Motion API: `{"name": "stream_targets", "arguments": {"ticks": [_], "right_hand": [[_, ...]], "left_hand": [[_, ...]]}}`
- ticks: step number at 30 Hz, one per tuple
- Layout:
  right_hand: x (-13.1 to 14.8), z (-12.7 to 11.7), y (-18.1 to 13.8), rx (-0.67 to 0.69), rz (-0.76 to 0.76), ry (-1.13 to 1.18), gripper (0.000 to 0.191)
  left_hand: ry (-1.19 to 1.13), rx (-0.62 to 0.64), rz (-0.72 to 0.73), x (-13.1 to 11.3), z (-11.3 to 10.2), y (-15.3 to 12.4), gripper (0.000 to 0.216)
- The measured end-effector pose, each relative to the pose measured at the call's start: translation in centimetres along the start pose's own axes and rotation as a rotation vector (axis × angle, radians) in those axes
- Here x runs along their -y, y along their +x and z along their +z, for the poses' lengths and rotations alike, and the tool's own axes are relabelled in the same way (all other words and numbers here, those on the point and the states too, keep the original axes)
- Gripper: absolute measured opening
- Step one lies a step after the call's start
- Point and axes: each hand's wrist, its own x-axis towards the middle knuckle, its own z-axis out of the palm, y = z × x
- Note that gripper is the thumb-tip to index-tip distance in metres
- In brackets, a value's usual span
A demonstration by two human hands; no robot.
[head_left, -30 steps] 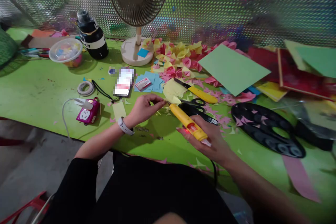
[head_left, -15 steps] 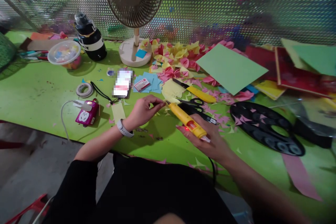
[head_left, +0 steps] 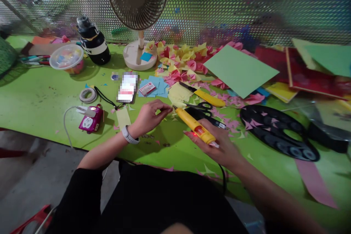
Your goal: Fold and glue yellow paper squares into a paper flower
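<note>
My right hand [head_left: 211, 144] is wrapped round a yellow hot glue gun [head_left: 193, 124], whose red light glows near my fingers. The gun's nozzle points up and left, right at the fingertips of my left hand [head_left: 150, 117]. Those fingers are pinched together; whatever is between them is too small to make out. A white band sits on my left wrist. Just behind the gun lie black scissors [head_left: 203, 108] and a yellow utility knife [head_left: 210, 97]. Pale yellow paper pieces [head_left: 178, 93] are spread beyond my left fingertips.
Folded pink and yellow paper flowers [head_left: 189, 56] are heaped beside a fan [head_left: 139, 55]. A phone [head_left: 127, 87], a roll of tape [head_left: 87, 95] and a purple power adapter [head_left: 90, 120] lie left. A black palette [head_left: 274, 131] and a green sheet [head_left: 241, 69] are right.
Both hands and the glue gun hold almost the same pose, nozzle still at the left fingertips. The whole view has shifted very slightly.
</note>
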Motion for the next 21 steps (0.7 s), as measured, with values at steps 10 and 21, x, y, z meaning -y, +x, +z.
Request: {"name": "stream_targets", "arguments": {"ticks": [10,21], "right_hand": [[-0.41,0.16,-0.26,0.011,-0.006,0.033,0.026],[-0.36,-0.01,-0.25,0.029,-0.009,0.035,0.027]], "left_hand": [[0.039,-0.002,0.035,0.12,-0.03,-0.04,0.015],[0.039,-0.002,0.027,0.17,-0.07,0.01,0.014]]}}
